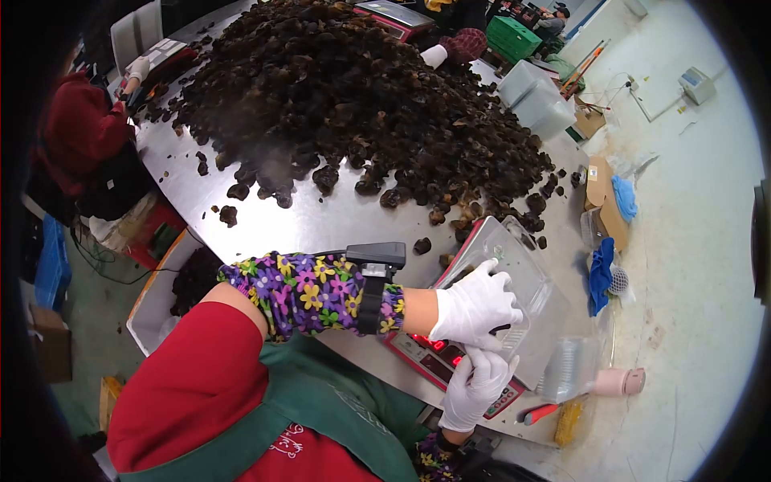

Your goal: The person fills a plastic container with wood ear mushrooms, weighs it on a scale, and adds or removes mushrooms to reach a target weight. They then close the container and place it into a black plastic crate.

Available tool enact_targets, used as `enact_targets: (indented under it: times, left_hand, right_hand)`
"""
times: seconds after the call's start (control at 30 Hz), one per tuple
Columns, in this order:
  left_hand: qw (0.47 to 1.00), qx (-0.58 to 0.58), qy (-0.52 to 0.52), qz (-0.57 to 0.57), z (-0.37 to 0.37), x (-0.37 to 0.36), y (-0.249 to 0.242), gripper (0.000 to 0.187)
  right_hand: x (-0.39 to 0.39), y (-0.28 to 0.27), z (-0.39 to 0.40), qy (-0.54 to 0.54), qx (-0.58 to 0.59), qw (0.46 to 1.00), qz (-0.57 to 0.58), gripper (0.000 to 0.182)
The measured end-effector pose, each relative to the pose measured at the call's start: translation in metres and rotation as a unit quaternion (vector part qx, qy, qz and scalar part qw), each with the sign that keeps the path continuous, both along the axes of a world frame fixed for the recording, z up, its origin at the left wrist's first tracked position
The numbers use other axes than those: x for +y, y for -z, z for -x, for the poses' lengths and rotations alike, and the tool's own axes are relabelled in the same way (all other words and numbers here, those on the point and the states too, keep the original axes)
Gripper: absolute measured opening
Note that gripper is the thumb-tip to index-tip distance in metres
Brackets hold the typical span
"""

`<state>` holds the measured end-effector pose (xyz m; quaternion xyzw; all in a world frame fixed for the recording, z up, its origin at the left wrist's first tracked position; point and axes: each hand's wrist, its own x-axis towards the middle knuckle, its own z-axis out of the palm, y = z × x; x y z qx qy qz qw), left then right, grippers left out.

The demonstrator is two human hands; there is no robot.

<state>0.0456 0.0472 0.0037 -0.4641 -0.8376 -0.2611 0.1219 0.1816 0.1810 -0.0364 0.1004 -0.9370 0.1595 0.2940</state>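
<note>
My left hand (479,305), in a white glove, is over a clear plastic tray (526,277) on a red-edged digital scale (426,353). Its fingers are curled, and a small dark piece (499,328) shows between thumb and fingers. Just below it, over the scale's near edge by the lit red display, is my right hand (472,391), also white-gloved. The fingers there are pressed together near the left thumb; what they hold, if anything, is hidden. Beyond the tray lies a big heap of dark brown fungus-like pieces (337,96).
Clear plastic containers (570,369), a pink cup (622,381) and a red-handled tool (538,414) are right of the scale. Clear bins (534,100) stand at the far right. A co-worker in red (84,132) works at the left; another gloved hand (434,55) reaches the heap's far side.
</note>
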Motion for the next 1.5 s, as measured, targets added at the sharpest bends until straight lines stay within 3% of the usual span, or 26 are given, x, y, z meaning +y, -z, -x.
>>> enact_targets:
  times: [0.1, 0.17, 0.23, 0.3, 0.4, 0.43, 0.53, 0.57, 0.67, 0.73, 0.77, 0.93, 1.07, 1.13, 1.23, 1.3, 1.43, 1.5]
  left_hand:
    - [0.996, 0.034, 0.029, -0.073, -0.006, -0.012, 0.005, 0.043]
    - [0.970, -0.065, 0.098, -0.214, -0.004, -0.028, -0.002, 0.033]
    - [0.966, -0.004, 0.002, -0.257, 0.007, -0.053, 0.003, 0.016]
    - [0.947, -0.081, -0.151, -0.273, 0.031, -0.071, 0.036, 0.012]
    - [0.948, -0.093, -0.300, -0.047, 0.071, -0.096, 0.091, 0.046]
    - [0.949, -0.092, -0.297, -0.050, 0.077, -0.096, 0.111, 0.046]
    - [0.966, -0.001, -0.257, 0.008, 0.080, -0.091, 0.155, 0.072]
    - [0.972, -0.049, -0.229, -0.015, 0.072, -0.085, 0.163, 0.073]
    - [0.983, -0.011, -0.182, -0.016, 0.055, -0.087, 0.152, 0.067]
    - [0.991, -0.109, -0.040, -0.069, 0.044, -0.097, 0.149, 0.057]
    - [0.994, -0.088, 0.000, -0.069, 0.032, -0.104, 0.146, 0.047]
    - [0.990, -0.097, 0.090, -0.042, -0.035, -0.144, 0.136, 0.054]
    - [0.998, -0.035, 0.057, -0.001, -0.063, -0.162, 0.137, 0.038]
    - [0.993, -0.035, -0.013, 0.110, -0.059, -0.165, 0.140, 0.022]
    - [0.991, -0.006, -0.091, 0.102, -0.032, -0.164, 0.148, 0.017]
    - [0.982, -0.083, -0.146, 0.082, 0.001, -0.154, 0.149, 0.017]
    - [0.955, -0.090, -0.232, -0.162, 0.077, -0.115, 0.130, 0.016]
    - [0.946, -0.099, -0.247, -0.187, 0.108, -0.088, 0.122, 0.018]
  right_hand:
    - [0.003, 0.000, -0.002, 0.004, 0.002, 1.000, 0.003, 0.034]
    - [-0.001, -0.007, -0.003, 0.009, 0.030, 1.000, 0.003, 0.032]
    - [-0.004, -0.015, -0.009, 0.019, 0.059, 0.998, 0.004, 0.029]
    - [-0.004, -0.021, -0.021, 0.007, 0.071, 0.997, 0.030, 0.025]
    - [-0.018, -0.025, -0.028, -0.058, 0.075, 0.994, 0.057, 0.022]
    - [-0.026, -0.025, -0.028, -0.101, 0.071, 0.990, 0.068, 0.022]
    - [-0.049, -0.022, -0.023, -0.125, 0.052, 0.988, 0.068, 0.020]
    - [-0.054, -0.018, -0.022, -0.131, 0.042, 0.987, 0.079, 0.020]
    - [-0.063, -0.008, -0.019, -0.149, 0.020, 0.985, 0.086, 0.026]
    - [-0.069, -0.004, -0.018, -0.163, 0.006, 0.982, 0.094, 0.027]
    - [-0.072, -0.003, -0.017, -0.176, -0.004, 0.979, 0.104, 0.027]
    - [-0.083, 0.005, -0.011, -0.213, -0.031, 0.969, 0.121, 0.031]
    - [-0.092, 0.016, -0.008, -0.233, -0.053, 0.963, 0.128, 0.030]
    - [-0.097, 0.027, -0.008, -0.244, -0.062, 0.959, 0.133, 0.030]
    - [-0.105, 0.045, -0.011, -0.261, -0.081, 0.952, 0.136, 0.029]
    - [-0.109, 0.064, -0.014, -0.289, -0.112, 0.938, 0.157, 0.029]
    - [-0.112, 0.097, -0.015, -0.301, -0.151, 0.922, 0.189, 0.030]
    - [-0.113, 0.097, -0.014, -0.301, -0.148, 0.923, 0.187, 0.030]
